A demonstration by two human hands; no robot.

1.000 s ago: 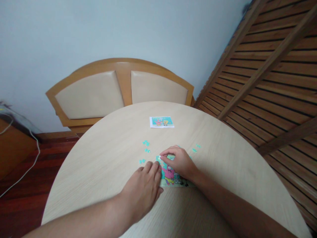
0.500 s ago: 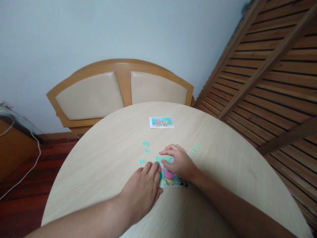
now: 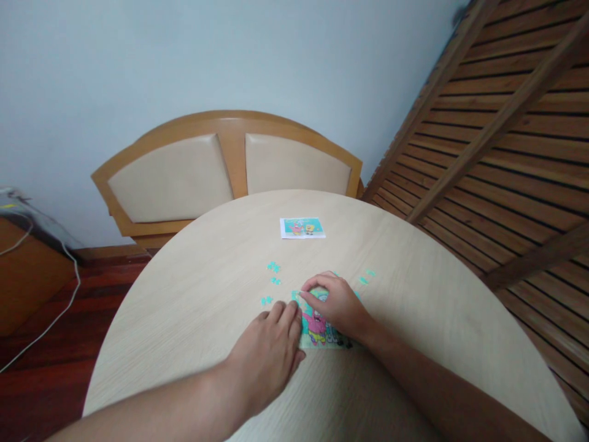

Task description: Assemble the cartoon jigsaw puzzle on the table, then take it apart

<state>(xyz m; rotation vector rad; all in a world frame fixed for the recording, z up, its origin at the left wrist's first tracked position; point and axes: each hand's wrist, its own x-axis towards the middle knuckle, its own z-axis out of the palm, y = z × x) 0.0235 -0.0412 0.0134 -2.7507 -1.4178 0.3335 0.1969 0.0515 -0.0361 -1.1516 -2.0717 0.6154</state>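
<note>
a: where's the puzzle?

b: the puzzle (image 3: pixel 317 327) lies flat on the round table (image 3: pixel 170 319), toward the near side. a pink figure shows on it.

a: what's the left hand doing?

b: the left hand (image 3: pixel 269 344) is laid palm down, open, fingers straight and side by side. their tips are at the puzzle's left edge.

a: and the right hand?

b: the right hand (image 3: pixel 339 302) arches over the puzzle and hides part of it. thumb and forefinger curl toward each other by the upper left corner. i can't tell whether they pinch a piece; the tips are too small and blurred.

a: any loose pieces?

b: yes, some blue-green pieces (image 3: pixel 273 267) lie beyond the left hand, and others lie past the right hand, off to the right.

a: what's that farther up?

b: a picture card (image 3: pixel 302 228), well apart from the puzzle, with a pink figure beside a yellow one.

a: and around the table?

b: a chair (image 3: pixel 238 156) with pale pads behind it, a slatted wood panel (image 3: pixel 497 166) on the right, and a white cord (image 3: pixel 76 279) on the left, over the dark red floor (image 3: pixel 99 291).
</note>
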